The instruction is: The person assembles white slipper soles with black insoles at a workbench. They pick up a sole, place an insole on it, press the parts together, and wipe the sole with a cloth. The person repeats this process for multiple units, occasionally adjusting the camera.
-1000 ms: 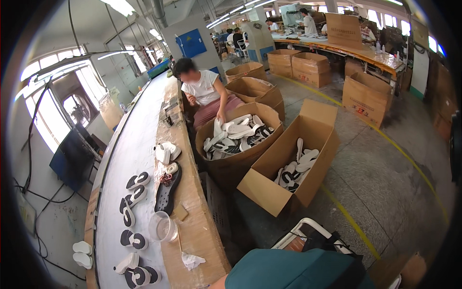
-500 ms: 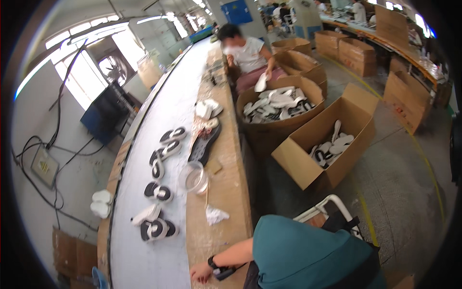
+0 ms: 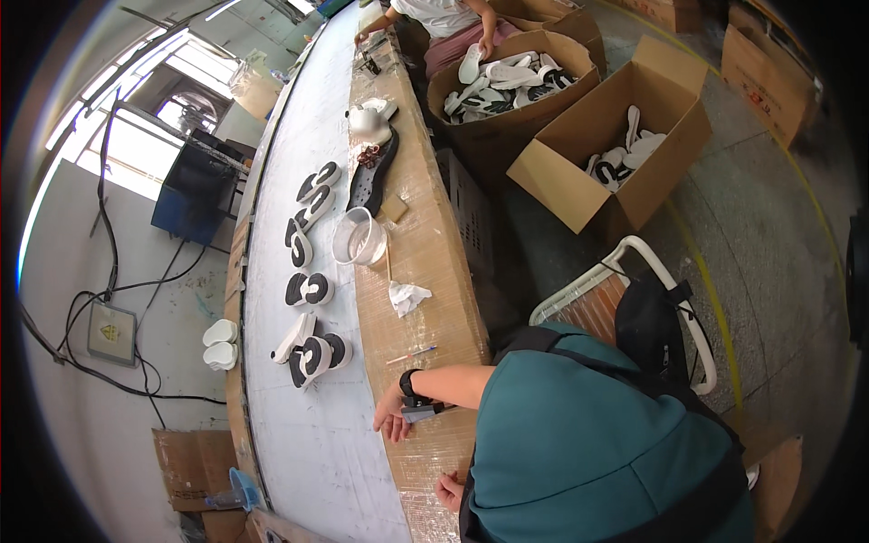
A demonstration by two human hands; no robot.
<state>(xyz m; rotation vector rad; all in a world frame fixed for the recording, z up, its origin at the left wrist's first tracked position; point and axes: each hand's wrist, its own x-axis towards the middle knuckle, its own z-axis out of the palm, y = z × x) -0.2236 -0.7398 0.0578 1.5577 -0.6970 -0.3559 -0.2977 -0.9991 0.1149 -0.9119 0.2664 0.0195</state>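
Note:
My right hand (image 3: 392, 418) rests at the inner edge of the tan plastic-wrapped ledge (image 3: 434, 326), beside the pale belt. Its fingers are apart, holding nothing; the wrist carries a black watch (image 3: 409, 387) and a small grey device (image 3: 422, 414). My left hand (image 3: 450, 490) lies lower on the ledge, fingers curled, partly hidden by my teal shirt; nothing shows in it. A thin pen-like stick (image 3: 412, 355) lies just beyond my right hand. Nearest on the belt are black-and-white shoe soles (image 3: 312, 358), with more (image 3: 310, 289) farther along.
The ledge holds a clear plastic tub (image 3: 359, 239), crumpled white tissue (image 3: 408, 297) and a dark sole (image 3: 371, 176). Right stand a chair (image 3: 701, 353) and cartons (image 3: 615, 213) of soles. A co-worker's hand (image 3: 487, 45) is beside a white sole piece (image 3: 470, 65).
The view has swung downward, so the scene sits higher. My left hand has come into view. The pen-like stick now shows, and the co-worker's other arm reaches out over the ledge.

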